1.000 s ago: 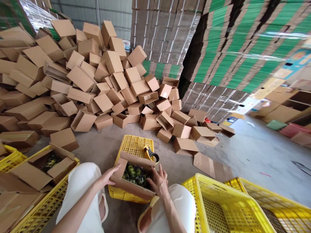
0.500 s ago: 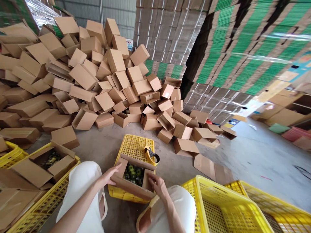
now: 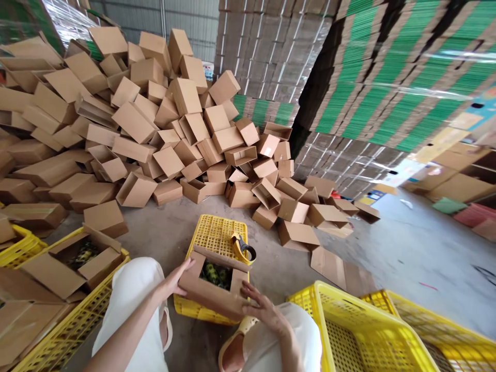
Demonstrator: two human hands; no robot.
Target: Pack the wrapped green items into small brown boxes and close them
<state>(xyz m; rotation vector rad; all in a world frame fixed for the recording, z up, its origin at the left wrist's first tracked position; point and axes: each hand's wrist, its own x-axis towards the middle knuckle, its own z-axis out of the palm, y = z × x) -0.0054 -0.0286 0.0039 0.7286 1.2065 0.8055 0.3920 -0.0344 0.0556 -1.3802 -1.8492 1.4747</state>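
Observation:
A small cardboard box (image 3: 209, 295) stands in front of me on an upturned yellow crate (image 3: 211, 227). Its end flaps are folded in, leaving a gap where dark green produce (image 3: 216, 274), seemingly in clear plastic, shows. My left hand (image 3: 175, 279) rests against the box's left end, fingers stretched out. At the right front corner is my right hand (image 3: 265, 310), its fingers spread and touching the cardboard. Behind the box, on the crate's far right side, lies a yellow and black tape dispenser (image 3: 243, 249).
A yellow crate (image 3: 112, 276) at left holds an open carton (image 3: 103, 266) of similar produce. Yellow crates (image 3: 321, 330) stand at right. Beyond spreads a heap of cardboard boxes (image 3: 166, 165); tall stacks of flat cartons (image 3: 349, 93) rise behind. A flattened carton (image 3: 343, 268) lies on the floor.
My right hand has gone from bent fingers at the right flap to spread fingers at the front right corner. The front flap now lies further inward. My left hand stays put.

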